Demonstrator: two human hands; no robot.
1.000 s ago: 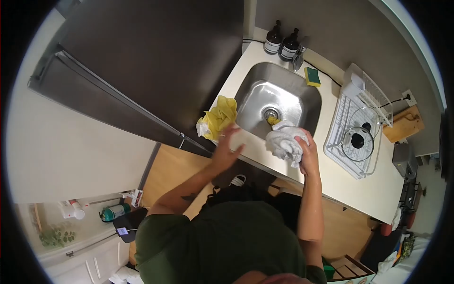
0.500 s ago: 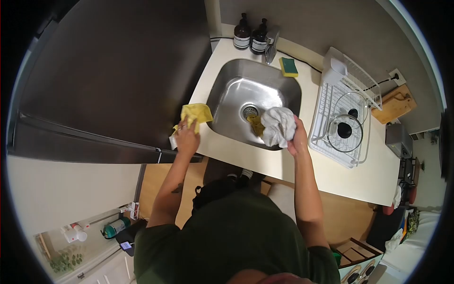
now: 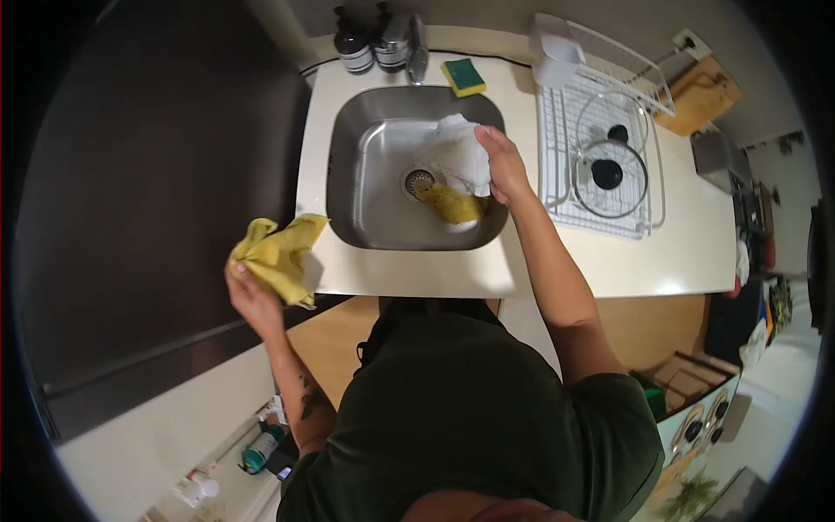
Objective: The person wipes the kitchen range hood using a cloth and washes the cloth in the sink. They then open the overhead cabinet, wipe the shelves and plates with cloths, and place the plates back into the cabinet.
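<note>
My left hand (image 3: 252,296) grips a yellow cloth (image 3: 280,258), lifted at the counter's left front corner, beside the dark fridge. Over the right side of the steel sink (image 3: 365,222), my right hand (image 3: 506,167) is closed on the edge of a white cloth (image 3: 465,150), which hangs partly spread out. Below it, a second yellow cloth (image 3: 452,205) lies bunched in the basin, next to the drain (image 3: 419,182). Whether the white cloth touches the basin, I cannot tell.
A green and yellow sponge (image 3: 464,76) lies behind the sink near the faucet (image 3: 417,63). Two dark pump bottles (image 3: 354,48) stand at the back left. To the right, a white dish rack (image 3: 557,204) holds glass lids (image 3: 606,174). The dark fridge (image 3: 156,191) borders the left.
My left hand has raised the yellow cloth off the counter's left edge. The white cloth, bunched before, has moved over the basin with my right hand and spread out. The view has shifted.
</note>
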